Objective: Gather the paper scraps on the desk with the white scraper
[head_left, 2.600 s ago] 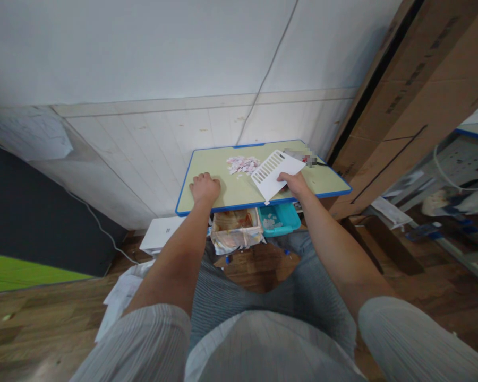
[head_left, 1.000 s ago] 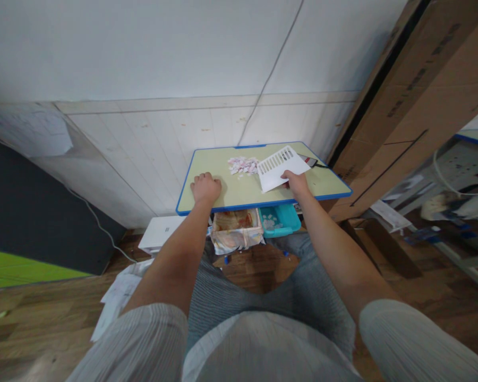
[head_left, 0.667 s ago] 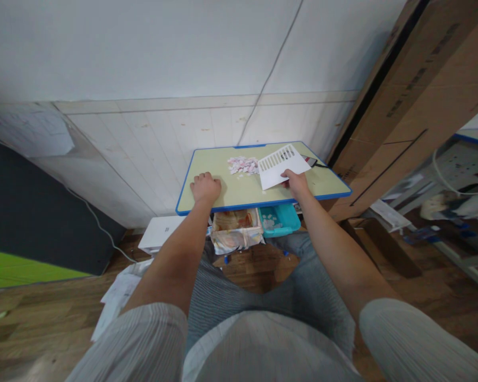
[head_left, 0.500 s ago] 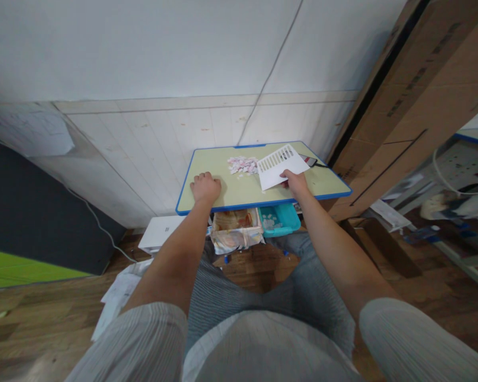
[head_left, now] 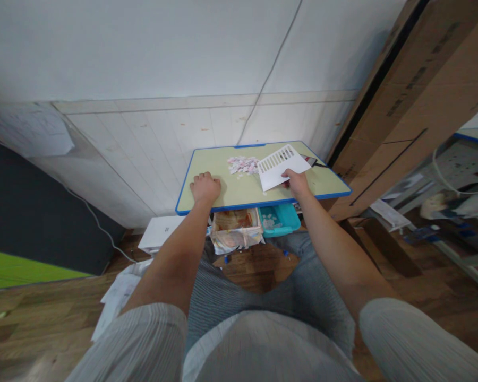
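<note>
My right hand (head_left: 295,183) pinches the near edge of a white card (head_left: 279,168), thumb on top. A row of narrow rectangular strips or slots runs along the card's far side, some darker than others. The card is tilted over the small table (head_left: 239,195), beside a heap of small white and pink paper pieces (head_left: 242,164). My left hand (head_left: 205,188) rests palm down on the left part of the tabletop, fingers slightly bent and apart, holding nothing. Partly behind the card lies a dark flat object (head_left: 310,160), perhaps a phone.
Below the table edge sit a cloth-lined basket (head_left: 238,237) and a turquoise bin (head_left: 289,228) with small pale pieces inside. A white box (head_left: 159,233) stands at lower left. Tall cardboard (head_left: 418,95) leans on the right. A grey cable (head_left: 270,71) hangs down the wall.
The white card in my right hand has shifted very slightly in tilt. My left hand stays in place on the table.
</note>
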`<action>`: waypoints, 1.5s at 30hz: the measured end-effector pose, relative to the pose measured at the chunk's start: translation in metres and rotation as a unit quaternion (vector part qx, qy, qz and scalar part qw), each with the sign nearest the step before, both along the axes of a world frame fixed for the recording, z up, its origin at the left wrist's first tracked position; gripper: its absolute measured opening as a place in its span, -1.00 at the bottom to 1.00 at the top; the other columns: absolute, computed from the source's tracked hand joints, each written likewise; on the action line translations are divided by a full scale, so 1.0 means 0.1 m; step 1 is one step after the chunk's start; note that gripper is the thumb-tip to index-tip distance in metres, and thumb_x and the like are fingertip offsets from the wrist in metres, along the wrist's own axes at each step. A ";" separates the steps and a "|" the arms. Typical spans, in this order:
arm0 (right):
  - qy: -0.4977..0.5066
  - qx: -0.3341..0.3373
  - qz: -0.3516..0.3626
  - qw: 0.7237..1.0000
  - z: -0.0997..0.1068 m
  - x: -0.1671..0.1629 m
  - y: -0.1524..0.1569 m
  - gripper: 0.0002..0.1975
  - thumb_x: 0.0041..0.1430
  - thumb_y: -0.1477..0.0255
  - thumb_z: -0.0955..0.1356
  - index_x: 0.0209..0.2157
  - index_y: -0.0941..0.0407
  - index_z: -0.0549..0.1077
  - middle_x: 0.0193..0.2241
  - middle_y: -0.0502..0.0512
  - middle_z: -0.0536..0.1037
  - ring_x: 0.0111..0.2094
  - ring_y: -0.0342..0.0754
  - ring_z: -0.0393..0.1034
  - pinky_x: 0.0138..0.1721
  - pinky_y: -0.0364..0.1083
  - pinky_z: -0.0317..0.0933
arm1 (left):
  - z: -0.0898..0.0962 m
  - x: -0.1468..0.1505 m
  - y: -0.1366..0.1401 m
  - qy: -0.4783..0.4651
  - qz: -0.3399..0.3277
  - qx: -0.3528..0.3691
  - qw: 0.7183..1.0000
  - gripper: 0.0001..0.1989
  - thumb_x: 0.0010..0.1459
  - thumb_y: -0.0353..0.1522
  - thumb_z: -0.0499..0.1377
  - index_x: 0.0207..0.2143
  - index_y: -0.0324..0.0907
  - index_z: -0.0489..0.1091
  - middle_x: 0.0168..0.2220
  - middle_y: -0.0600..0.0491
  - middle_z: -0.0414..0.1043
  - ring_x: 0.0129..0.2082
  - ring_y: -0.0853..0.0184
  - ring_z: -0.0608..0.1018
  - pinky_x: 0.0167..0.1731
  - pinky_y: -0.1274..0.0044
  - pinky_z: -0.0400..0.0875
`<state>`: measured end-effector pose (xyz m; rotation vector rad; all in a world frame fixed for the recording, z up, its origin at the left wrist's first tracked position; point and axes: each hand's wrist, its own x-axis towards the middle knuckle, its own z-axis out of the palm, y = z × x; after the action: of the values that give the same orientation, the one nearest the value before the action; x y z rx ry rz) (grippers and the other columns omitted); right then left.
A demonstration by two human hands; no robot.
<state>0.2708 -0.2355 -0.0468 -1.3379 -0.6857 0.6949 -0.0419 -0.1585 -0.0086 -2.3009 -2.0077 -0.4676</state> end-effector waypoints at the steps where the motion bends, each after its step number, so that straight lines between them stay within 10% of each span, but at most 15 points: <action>1: 0.000 -0.001 0.000 1.000 0.00 0.00 0.00 -0.61 0.55 0.23 0.53 0.25 0.12 0.59 0.16 0.21 0.67 0.02 0.10 0.67 0.01 0.13 0.65 | 0.00 0.00 0.00 0.000 -0.001 0.001 1.000 -0.48 0.53 -0.31 0.02 0.34 -0.38 0.52 0.37 -0.41 0.54 0.41 -0.18 0.49 0.33 0.08 0.46; 45: 0.025 -0.046 0.048 0.997 0.11 -0.07 -0.13 -0.61 0.55 0.23 0.53 0.25 0.12 0.59 0.16 0.21 0.67 0.01 0.09 0.67 0.00 0.12 0.65 | -0.01 -0.01 0.01 -0.019 -0.002 0.002 1.000 -0.51 0.50 -0.30 0.04 0.31 -0.30 0.52 0.35 -0.42 0.54 0.41 -0.17 0.49 0.33 0.09 0.44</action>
<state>0.2643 -0.2489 -0.0361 -1.3739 -0.6885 0.8424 -0.0431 -0.1576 -0.0094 -2.3122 -2.0174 -0.5178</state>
